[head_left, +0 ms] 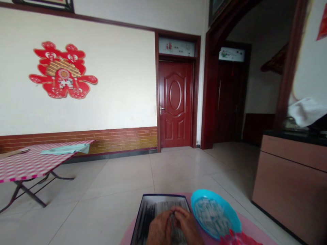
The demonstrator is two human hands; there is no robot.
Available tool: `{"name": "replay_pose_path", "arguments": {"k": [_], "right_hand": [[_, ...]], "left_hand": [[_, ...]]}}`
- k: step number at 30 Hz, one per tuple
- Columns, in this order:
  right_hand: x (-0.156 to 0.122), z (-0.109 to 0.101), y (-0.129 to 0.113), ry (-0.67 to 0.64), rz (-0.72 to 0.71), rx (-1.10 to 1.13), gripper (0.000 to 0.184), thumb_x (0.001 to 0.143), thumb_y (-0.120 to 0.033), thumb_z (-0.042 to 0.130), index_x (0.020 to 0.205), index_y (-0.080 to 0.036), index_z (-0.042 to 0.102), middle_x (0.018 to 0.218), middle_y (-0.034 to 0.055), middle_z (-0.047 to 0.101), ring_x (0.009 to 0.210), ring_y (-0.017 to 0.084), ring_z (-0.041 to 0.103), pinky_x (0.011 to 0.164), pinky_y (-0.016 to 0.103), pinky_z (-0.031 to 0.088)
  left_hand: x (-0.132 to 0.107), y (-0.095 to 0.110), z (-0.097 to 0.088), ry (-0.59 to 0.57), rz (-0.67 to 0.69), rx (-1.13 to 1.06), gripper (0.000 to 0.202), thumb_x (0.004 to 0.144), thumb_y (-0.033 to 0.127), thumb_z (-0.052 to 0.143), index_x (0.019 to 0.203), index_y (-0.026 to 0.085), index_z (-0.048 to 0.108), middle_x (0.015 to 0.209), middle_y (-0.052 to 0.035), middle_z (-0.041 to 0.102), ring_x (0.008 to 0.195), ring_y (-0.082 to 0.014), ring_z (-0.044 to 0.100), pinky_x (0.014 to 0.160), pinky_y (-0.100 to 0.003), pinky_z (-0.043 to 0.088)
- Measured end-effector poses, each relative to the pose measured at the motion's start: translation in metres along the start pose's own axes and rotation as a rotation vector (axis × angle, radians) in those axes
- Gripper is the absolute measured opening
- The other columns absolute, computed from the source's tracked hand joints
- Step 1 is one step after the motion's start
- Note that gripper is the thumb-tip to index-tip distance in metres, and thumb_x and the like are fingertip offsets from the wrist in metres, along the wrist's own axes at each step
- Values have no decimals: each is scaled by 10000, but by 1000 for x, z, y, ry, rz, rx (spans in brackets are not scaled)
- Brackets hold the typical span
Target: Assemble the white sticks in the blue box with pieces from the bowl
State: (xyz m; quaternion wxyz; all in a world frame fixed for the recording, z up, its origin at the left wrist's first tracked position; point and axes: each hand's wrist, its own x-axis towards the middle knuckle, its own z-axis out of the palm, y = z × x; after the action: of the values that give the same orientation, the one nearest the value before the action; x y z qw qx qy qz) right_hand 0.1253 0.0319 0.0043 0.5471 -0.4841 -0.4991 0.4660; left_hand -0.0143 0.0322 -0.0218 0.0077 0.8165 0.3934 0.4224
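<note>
The left hand (159, 229) and the right hand (187, 226) curl close together above a dark shallow tray (163, 200), and one cannot tell if their fingers grip something. The thin strands (168, 207) in the tray look light and soft, so fingertips seem best for taking them. A blue plastic bowl (217, 200) of white pieces (212, 217) sits beside it on a pink round surface (246, 221), in a tiled room with a red door (175, 102).

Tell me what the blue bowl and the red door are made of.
The blue bowl looks like glossy plastic: smooth, bright, evenly coloured. The red door looks like varnished wood, or perhaps a wood-look panel: shiny, with moulded panels.
</note>
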Motion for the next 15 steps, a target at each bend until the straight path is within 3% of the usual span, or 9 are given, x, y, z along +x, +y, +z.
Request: {"name": "replay_pose_path", "arguments": {"k": [9,15], "right_hand": [[-4,2,-9,8,-118,-161,262,648,-362,526,784,-226,705,835,49,703,843,255,633,763,360,503],[5,0,1,-29,-56,-125,281,606,-444,527,752,-252,671,539,-10,576,557,211,575,550,324,479]], "left_hand": [[0,6,-7,11,-32,56,343,927,253,316,1083,221,619,873,-103,725,800,-191,697,719,-264,564],[-2,-13,10,69,13,133,374,940,334,278,893,249,639,672,-77,695,569,-180,669,521,-236,541]]}}
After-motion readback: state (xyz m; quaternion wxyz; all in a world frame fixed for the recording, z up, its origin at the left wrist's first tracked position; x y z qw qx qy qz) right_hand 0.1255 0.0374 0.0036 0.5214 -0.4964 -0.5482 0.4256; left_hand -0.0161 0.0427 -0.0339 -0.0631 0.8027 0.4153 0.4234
